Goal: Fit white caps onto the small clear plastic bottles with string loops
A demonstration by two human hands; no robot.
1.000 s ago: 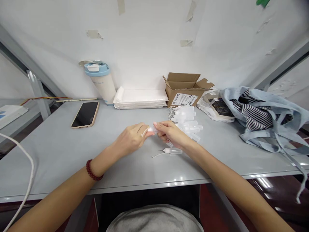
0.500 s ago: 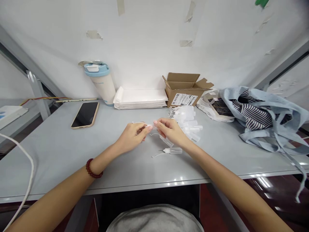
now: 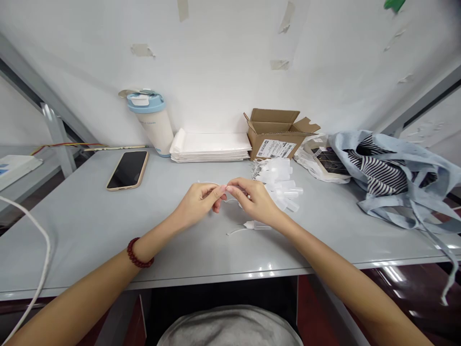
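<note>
Over the middle of the grey table [image 3: 90, 230], my left hand [image 3: 201, 202] and my right hand [image 3: 252, 198] meet at the fingertips, both pinched. A small whitish piece is mostly hidden between them, and a thin white strand shows above my left fingers. Below my right hand lies a small clear bottle [image 3: 256, 225] with a white tip and a thin white tail. Just right of that hand is a pile of several translucent bottles [image 3: 277, 175], partly covered by the hand.
A phone [image 3: 127, 170] and a blue-lidded tumbler [image 3: 154, 125] stand at the left. Behind are stacked white envelopes [image 3: 212, 145] and an open cardboard box [image 3: 273, 139]. A plastic bag [image 3: 309, 158] and a blue cloth bag [image 3: 382, 178] lie on the right.
My right hand has closed in on my left, its fingertips now touching the left ones. The piece between them is more covered, and the right hand hides more of the loose bottles.
</note>
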